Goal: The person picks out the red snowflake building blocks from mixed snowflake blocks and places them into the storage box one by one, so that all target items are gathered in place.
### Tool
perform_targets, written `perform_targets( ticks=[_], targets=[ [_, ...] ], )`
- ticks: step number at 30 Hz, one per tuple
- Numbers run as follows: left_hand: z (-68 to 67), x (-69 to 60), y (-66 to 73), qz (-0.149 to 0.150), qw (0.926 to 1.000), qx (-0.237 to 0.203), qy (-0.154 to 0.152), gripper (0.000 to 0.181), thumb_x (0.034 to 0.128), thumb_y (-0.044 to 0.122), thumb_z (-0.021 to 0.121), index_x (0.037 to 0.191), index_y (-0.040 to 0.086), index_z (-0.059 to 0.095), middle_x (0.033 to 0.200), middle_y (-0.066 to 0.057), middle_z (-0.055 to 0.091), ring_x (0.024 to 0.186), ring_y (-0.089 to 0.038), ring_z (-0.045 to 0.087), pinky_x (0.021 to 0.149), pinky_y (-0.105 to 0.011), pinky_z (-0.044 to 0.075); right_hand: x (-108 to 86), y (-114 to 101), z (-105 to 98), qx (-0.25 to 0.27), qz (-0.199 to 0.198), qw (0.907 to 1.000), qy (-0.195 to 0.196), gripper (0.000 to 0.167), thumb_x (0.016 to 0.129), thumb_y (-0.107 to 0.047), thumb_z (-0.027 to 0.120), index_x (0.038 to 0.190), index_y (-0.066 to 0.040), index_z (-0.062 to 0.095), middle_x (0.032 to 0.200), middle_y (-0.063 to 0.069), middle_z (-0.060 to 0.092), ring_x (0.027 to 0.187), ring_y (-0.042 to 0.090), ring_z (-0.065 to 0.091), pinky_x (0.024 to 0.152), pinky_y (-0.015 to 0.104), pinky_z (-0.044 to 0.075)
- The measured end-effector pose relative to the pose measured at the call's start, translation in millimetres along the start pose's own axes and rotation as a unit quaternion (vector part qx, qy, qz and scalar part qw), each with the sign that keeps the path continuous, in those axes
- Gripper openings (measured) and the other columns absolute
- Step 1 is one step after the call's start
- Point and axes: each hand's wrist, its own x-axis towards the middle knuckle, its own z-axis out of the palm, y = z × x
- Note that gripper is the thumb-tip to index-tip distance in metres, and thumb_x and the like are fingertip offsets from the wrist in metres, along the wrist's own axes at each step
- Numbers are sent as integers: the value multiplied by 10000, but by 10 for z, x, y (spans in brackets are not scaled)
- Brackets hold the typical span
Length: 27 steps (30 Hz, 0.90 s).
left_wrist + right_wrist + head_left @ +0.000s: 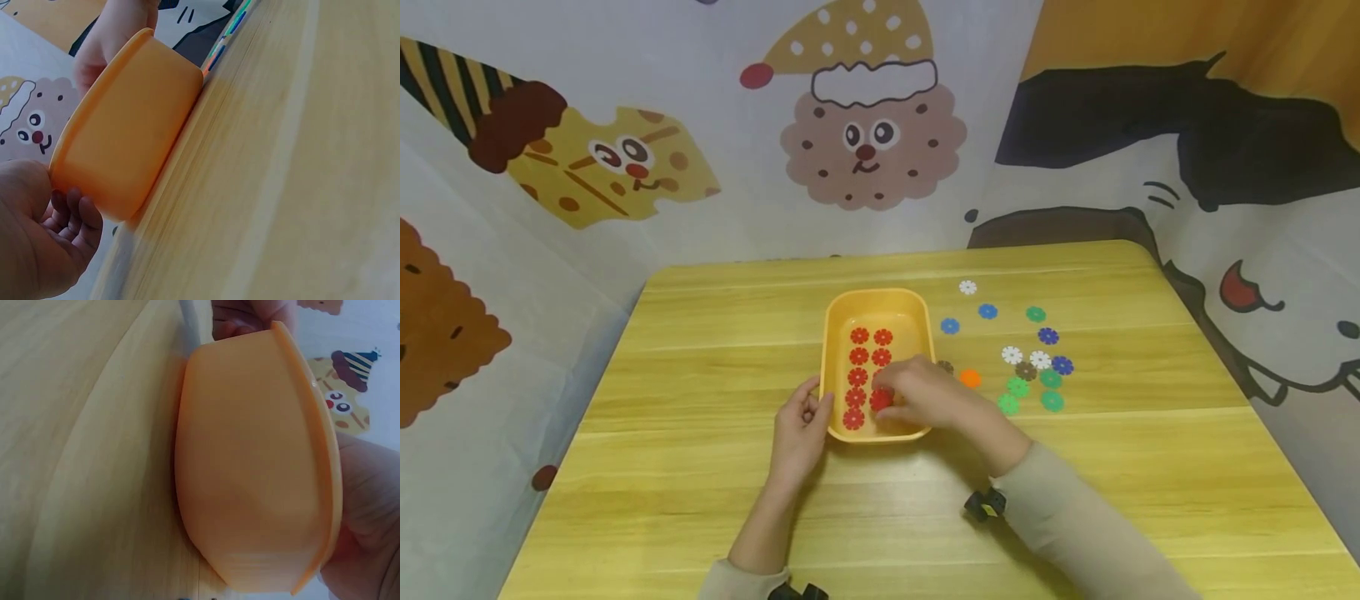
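Observation:
An orange-yellow plastic tray (pixel 880 437) sits on the table with red snowflake discs (pixel 859 356) laid flat inside in two columns. At its left side, my left hand (pixel 800 433) grips the rim, thumb over the edge; in the left wrist view that hand (pixel 47 231) has its fingers curled against the outer wall. My right hand (pixel 928 392) reaches over the right rim into the tray. Its thumb and fingers pinch a red disc (pixel 882 400) low in the right column. The tray wall (pixel 250 456) hides those fingertips in the right wrist view.
Right of the tray, loose snowflake discs are scattered: white (pixel 967 287), blue (pixel 988 311), green (pixel 1052 401), brown (pixel 1026 371) and an orange one (pixel 970 378) near the right forearm. The wooden table (pixel 715 350) meets a cartoon-printed cloth (pixel 722 225) behind.

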Motion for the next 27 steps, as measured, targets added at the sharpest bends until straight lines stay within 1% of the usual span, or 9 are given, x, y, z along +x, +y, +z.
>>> perform_targets(
  ticks=[2,5,7,11,16,20,23,25,27],
  targets=[
    [-1,1,6,-12,10000,37,-1,415,1009,91,620,1397,-37,550,751,-66,535,582,-88,467,499,-187,411,23,-15,15,-129,27,9996,-249,187,834,-290,842,919,-168,728,818,-86,670,690,36,550,713,265,461],
    [10,41,-133,97,9999,9,29,419,1009,132,634,1400,0,562,759,-60,539,590,-96,470,498,-193,411,36,-32,20,-352,159,9975,-599,201,800,-323,858,916,-208,742,834,-130,674,719,19,550,791,316,411],
    [11,37,-144,170,9998,51,32,413,1007,146,638,1392,12,572,761,-59,537,599,-104,473,501,-195,410,41,-36,22,-519,239,9951,-803,231,779,-371,858,920,-228,743,817,-146,656,722,28,533,798,332,366],
    [17,47,-159,293,9993,212,52,392,1005,147,636,1374,21,590,752,-61,534,610,-120,473,505,-200,407,43,-26,25,-611,313,9936,-900,269,775,-426,845,919,-225,739,798,-147,637,724,47,538,796,335,342],
    [19,61,-145,329,9988,359,57,400,1004,142,635,1377,7,582,755,-58,545,617,-134,483,509,-204,415,-7,13,-12,-98,254,9996,-21,317,854,-345,816,1060,-115,742,978,-11,715,886,137,630,876,394,440],
    [-36,58,-96,597,9948,811,164,443,1007,183,645,1403,10,550,797,-51,581,659,-146,528,564,-224,468,-135,82,-64,144,555,9938,951,356,910,-316,765,1170,-81,703,1042,55,701,968,198,628,946,451,463],
    [-141,34,-26,1117,9806,1571,354,489,1012,249,642,1430,24,521,893,-64,601,735,-180,560,650,-290,509,-282,154,-94,41,1034,9819,1586,391,915,-318,760,1209,-71,683,1089,75,694,977,230,618,948,481,446],
    [-230,3,22,1472,9630,2221,402,529,1018,308,626,1457,42,499,1014,-96,603,848,-224,577,734,-368,526,-392,215,-98,-171,1344,9725,1896,436,909,-334,766,1232,-55,674,1155,100,686,1036,270,618,975,508,428],
    [-316,-28,46,1821,9392,2893,342,571,1017,368,613,1475,53,484,1174,-144,577,1023,-287,571,855,-468,510,-513,268,-100,-374,1693,9634,2045,513,894,-370,777,1272,-46,653,1239,125,657,1121,316,597,1000,536,407]
  ],
)
